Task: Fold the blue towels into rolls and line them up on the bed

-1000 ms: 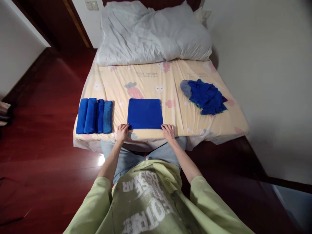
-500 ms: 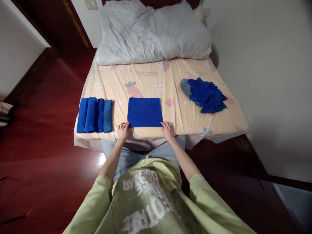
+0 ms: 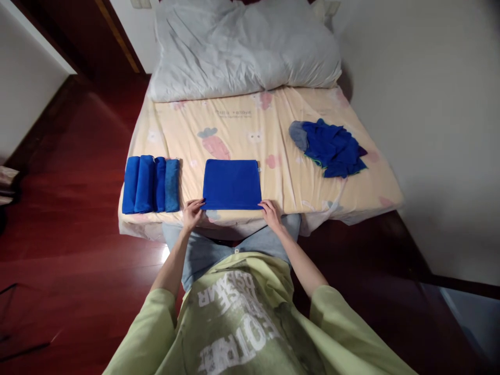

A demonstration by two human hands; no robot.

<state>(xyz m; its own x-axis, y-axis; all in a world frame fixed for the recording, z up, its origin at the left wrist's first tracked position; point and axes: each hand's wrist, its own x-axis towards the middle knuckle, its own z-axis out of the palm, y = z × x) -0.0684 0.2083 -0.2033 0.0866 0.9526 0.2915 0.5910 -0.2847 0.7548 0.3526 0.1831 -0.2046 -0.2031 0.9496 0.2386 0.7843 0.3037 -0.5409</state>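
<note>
A folded blue cloth (image 3: pixel 232 184) lies flat near the front edge of the bed (image 3: pixel 250 130). My left hand (image 3: pixel 192 213) pinches its near left corner. At the near right corner my right hand (image 3: pixel 270 212) holds the cloth's edge in the same way. Both hands rest on the yellow patterned sheet.
A row of rolled blue cloths (image 3: pixel 151 184) lies at the bed's left edge. A loose heap of blue cloths (image 3: pixel 328 147) sits at the right. A grey duvet (image 3: pixel 242 47) is piled at the head. Dark wooden floor (image 3: pixel 70 208) lies to the left, a white wall (image 3: pixel 429 104) to the right.
Both hands stay at the cloth's near corners, fingers now curled onto its edge. The view has shifted slightly.
</note>
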